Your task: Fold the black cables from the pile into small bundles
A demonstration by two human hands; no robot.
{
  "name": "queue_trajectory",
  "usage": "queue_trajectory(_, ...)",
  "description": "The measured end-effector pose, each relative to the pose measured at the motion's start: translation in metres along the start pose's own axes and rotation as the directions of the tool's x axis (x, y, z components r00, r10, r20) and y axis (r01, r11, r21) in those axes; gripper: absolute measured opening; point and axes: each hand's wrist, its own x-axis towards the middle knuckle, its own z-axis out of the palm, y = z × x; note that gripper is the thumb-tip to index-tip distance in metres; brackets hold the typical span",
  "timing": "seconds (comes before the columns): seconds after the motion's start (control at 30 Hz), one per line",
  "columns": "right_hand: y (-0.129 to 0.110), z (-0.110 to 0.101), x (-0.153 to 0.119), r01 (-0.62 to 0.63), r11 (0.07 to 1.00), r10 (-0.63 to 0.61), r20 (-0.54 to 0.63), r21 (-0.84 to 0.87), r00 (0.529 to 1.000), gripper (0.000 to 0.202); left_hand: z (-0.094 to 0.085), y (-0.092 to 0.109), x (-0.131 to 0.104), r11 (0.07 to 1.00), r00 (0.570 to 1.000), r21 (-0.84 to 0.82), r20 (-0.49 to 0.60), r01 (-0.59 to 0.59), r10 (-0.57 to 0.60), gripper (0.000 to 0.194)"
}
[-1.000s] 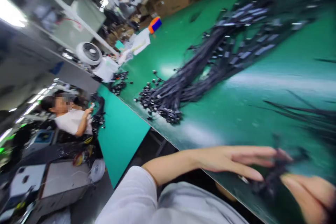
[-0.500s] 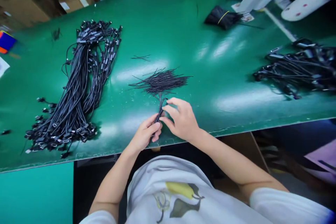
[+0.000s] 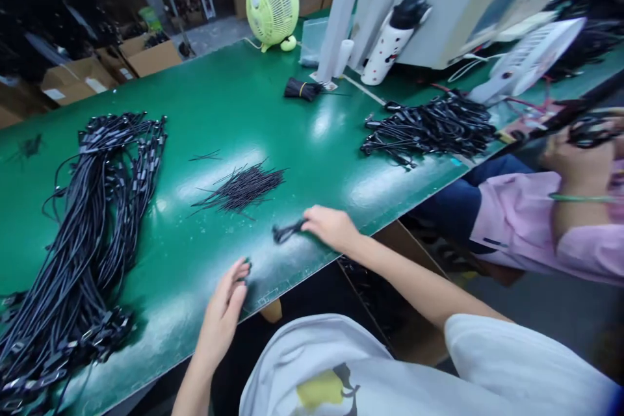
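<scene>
A small folded bundle of black cable (image 3: 287,232) sticks out to the left from the fingers of my right hand (image 3: 331,227), which is closed on one end of it just over the table. Nearer the front edge is my left hand (image 3: 227,305), empty, with thumb and fingers apart. Beyond both hands lies a loose pile of short black wire ties (image 3: 246,186), with a few strays (image 3: 205,156) behind it. Long black cables with plugs (image 3: 92,208) are heaped on the left. On the right lies a pile of bundled black cables (image 3: 429,127).
The green table (image 3: 229,91) also carries a banded black bundle (image 3: 302,89), a green fan (image 3: 273,3), a spotted bottle (image 3: 390,45) and a white fan (image 3: 529,62). Another person in a pink top (image 3: 521,208) sits at right, hands on black cable. Cardboard boxes (image 3: 146,55) stand behind.
My hands have parted. The right has carried the cable bundle rightward, out of my left hand, which is now open. The view has swung right, bringing the co-worker and fans into sight.
</scene>
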Motion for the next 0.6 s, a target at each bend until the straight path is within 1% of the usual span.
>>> queue_trajectory(0.03,0.025,-0.010,-0.004,-0.132,0.990,0.130,-0.049,-0.049,0.990,0.055,-0.009,-0.005,-0.002,1.000,0.998,0.015,-0.069,0.003,-0.002,0.056)
queue_trajectory(0.07,0.052,-0.021,-0.008,-0.245,0.965,0.236,-0.097,-0.092,0.967,0.053,-0.018,-0.010,-0.003,1.000,0.991,0.012,-0.130,0.022,-0.020,0.058)
queue_trajectory(0.13,0.102,-0.043,-0.015,-0.423,0.892,0.395,-0.180,-0.159,0.901,0.050,-0.033,-0.020,-0.005,0.998,0.971,-0.008,-0.230,0.066,-0.066,0.061)
queue_trajectory(0.17,0.123,-0.052,-0.017,-0.479,0.854,0.443,-0.198,-0.202,0.874,0.048,-0.037,-0.023,-0.006,0.997,0.959,-0.012,-0.271,0.078,-0.079,0.062)
queue_trajectory(0.2,0.141,-0.060,-0.018,-0.506,0.823,0.467,-0.199,-0.258,0.862,0.045,-0.040,-0.026,-0.006,0.997,0.950,-0.009,-0.301,0.082,-0.081,0.062)
queue_trajectory(0.23,0.155,-0.066,-0.017,-0.506,0.800,0.469,-0.189,-0.324,0.863,0.042,-0.041,-0.029,-0.006,0.997,0.945,-0.002,-0.319,0.080,-0.077,0.061)
queue_trajectory(0.27,0.167,-0.070,-0.015,-0.484,0.783,0.456,-0.169,-0.391,0.874,0.042,-0.041,-0.030,-0.006,0.997,0.945,0.010,-0.320,0.076,-0.069,0.061)
queue_trajectory(0.33,0.183,-0.073,-0.007,-0.410,0.769,0.414,-0.107,-0.491,0.904,0.046,-0.043,-0.033,-0.004,0.996,0.957,0.049,-0.283,0.076,-0.059,0.062)
queue_trajectory(0.37,0.188,-0.072,-0.001,-0.384,0.769,0.403,-0.080,-0.510,0.912,0.048,-0.045,-0.034,-0.002,0.994,0.965,0.074,-0.256,0.078,-0.057,0.064)
queue_trajectory(0.4,0.192,-0.071,0.006,-0.382,0.766,0.413,-0.059,-0.517,0.909,0.049,-0.048,-0.034,-0.001,0.991,0.972,0.102,-0.230,0.083,-0.058,0.066)
queue_trajectory(0.43,0.195,-0.069,0.012,-0.402,0.756,0.444,-0.047,-0.517,0.895,0.047,-0.052,-0.033,-0.001,0.988,0.974,0.131,-0.220,0.086,-0.056,0.066)
queue_trajectory(0.5,0.194,-0.066,0.023,-0.489,0.705,0.541,-0.056,-0.514,0.839,0.042,-0.064,-0.029,-0.004,0.976,0.967,0.205,-0.254,0.078,-0.024,0.064)
queue_trajectory(0.57,0.184,-0.064,0.032,-0.590,0.634,0.637,-0.095,-0.500,0.765,0.043,-0.079,-0.018,-0.010,0.938,0.941,0.342,-0.330,0.047,0.074,0.057)
queue_trajectory(0.6,0.177,-0.063,0.035,-0.621,0.618,0.661,-0.110,-0.483,0.742,0.045,-0.088,-0.011,-0.012,0.899,0.918,0.437,-0.368,0.032,0.146,0.053)
